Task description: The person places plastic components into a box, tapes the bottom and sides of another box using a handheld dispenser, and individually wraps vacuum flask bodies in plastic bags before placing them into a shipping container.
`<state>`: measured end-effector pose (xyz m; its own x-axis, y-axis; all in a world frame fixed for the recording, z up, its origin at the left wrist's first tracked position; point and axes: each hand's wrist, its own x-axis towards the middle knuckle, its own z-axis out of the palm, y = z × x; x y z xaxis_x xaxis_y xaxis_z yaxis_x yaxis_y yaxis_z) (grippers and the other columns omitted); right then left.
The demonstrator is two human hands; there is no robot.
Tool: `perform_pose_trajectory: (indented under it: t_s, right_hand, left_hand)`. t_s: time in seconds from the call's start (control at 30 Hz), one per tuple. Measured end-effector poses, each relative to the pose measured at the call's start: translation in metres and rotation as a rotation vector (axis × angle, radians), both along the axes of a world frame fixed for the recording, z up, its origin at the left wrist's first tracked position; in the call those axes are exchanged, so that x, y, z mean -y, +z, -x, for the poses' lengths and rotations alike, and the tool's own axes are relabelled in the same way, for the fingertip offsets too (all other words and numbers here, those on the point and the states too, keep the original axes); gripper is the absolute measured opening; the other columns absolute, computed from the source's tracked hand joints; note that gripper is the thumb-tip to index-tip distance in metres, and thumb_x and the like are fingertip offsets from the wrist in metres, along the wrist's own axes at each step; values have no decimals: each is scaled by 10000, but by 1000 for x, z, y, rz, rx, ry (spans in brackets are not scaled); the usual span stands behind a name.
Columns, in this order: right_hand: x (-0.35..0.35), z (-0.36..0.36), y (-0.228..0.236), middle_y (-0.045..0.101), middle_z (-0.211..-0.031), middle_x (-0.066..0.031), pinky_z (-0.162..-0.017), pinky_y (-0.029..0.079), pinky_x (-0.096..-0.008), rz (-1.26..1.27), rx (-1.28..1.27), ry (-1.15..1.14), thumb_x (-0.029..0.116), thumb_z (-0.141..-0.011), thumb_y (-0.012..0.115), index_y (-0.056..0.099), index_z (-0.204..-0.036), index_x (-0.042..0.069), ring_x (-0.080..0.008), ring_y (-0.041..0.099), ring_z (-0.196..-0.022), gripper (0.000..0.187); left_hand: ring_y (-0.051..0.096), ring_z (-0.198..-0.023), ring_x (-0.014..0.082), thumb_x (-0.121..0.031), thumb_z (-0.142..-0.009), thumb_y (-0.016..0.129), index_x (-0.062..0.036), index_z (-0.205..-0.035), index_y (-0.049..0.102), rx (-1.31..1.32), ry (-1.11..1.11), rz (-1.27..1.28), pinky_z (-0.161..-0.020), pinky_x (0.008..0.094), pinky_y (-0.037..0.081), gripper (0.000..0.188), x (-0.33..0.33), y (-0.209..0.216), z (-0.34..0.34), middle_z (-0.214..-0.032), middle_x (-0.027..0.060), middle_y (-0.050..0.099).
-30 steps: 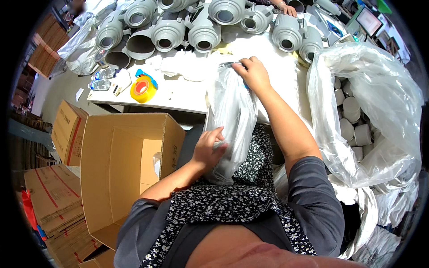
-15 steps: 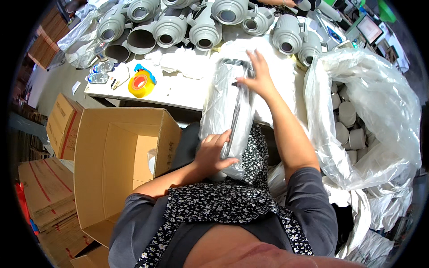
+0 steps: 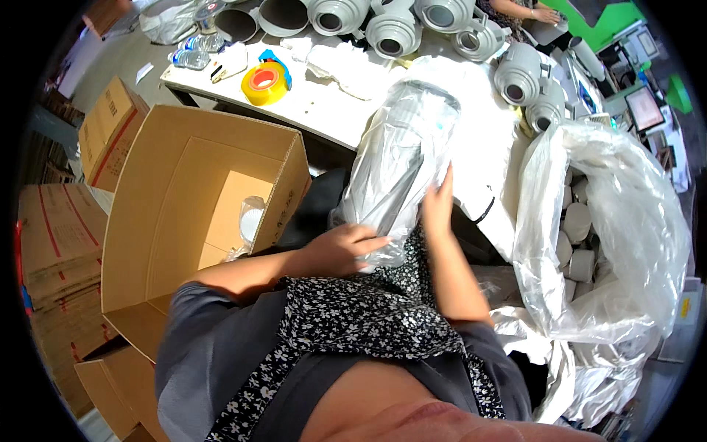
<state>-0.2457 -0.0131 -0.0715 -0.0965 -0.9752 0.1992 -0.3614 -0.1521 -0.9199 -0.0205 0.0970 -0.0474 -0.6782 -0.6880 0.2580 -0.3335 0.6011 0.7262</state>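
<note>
A long grey vessel in a clear plastic bag point(image 3: 401, 151) leans from my lap onto the table's near edge. It looks like the grey jugs point(image 3: 394, 33) lined up behind it, but the plastic blurs its details. My left hand point(image 3: 342, 249) grips the bag's near end, fingers curled over the plastic. Along the bag's right side is my right hand point(image 3: 440, 206), slightly smeared, its fingers stretched toward the far end and touching or close to the plastic.
An open cardboard box point(image 3: 166, 199) stands at my left, a round white piece point(image 3: 251, 222) inside. Yellow tape point(image 3: 265, 82) and water bottles point(image 3: 189, 59) lie on the white table point(image 3: 331, 110). To my right, a big plastic sack point(image 3: 626, 243) holds several grey-white cups. Another person's hand point(image 3: 545, 15) shows far off.
My right hand has come back from the bag's far end to its right side, nearer me. My left hand stays at the near end. The wrapped vessel has turned a little, and the view has shifted.
</note>
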Motion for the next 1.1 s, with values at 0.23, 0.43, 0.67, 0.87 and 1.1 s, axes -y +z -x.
perform_pose_trajectory:
  t_s: [0.23, 0.43, 0.67, 0.87, 1.1]
  right_hand:
    - [-127, -11, -31, 89, -1432, -270, -1049, 223, -410, 0, -444, 333, 41, -753, 610, 177, -1394, 42, -403, 138, -1330, 773]
    - [-102, -6, 10, 299, -1398, -155, -951, 381, -340, -124, -166, 253, 53, -827, 570, 354, -1326, 39, -273, 356, -1249, 544]
    - [-64, 16, -9, 514, -1198, -94, -896, 410, -278, -161, -131, 177, 17, -860, 516, 479, -1209, 8, -179, 527, -1050, 351]
    - [-41, -15, -24, 571, -1057, -115, -844, 442, -292, -95, -318, 316, 33, -817, 561, 542, -1104, 11, -217, 565, -976, 289]
    - [-33, -5, 31, 566, -1058, -148, -860, 437, -369, -31, -430, 521, 91, -797, 579, 556, -1072, 26, -318, 532, -1005, 284]
  left_hand:
    - [448, -1064, 344, -305, -700, 705, -1, -1283, 382, -102, 387, 67, -966, 411, 312, 732, 20, 29, 8, -1158, 183, 486]
    - [521, -856, 236, -169, -766, 600, -111, -1217, 491, -74, 574, 366, -765, 356, 421, 467, 75, 32, -5, -985, 96, 543]
    - [492, -1116, 211, -272, -780, 642, 7, -1221, 473, -610, 1180, -253, -967, 336, 360, 548, -37, 116, -201, -1211, 123, 514]
    - [543, -1033, 206, -254, -782, 663, -6, -1200, 508, -157, 1313, -333, -893, 301, 412, 510, -31, 37, -296, -1156, 122, 560]
    - [575, -802, 345, -219, -684, 618, -122, -933, 602, 1085, 414, -107, -704, 437, 469, 268, 115, -119, -267, -853, 159, 621]
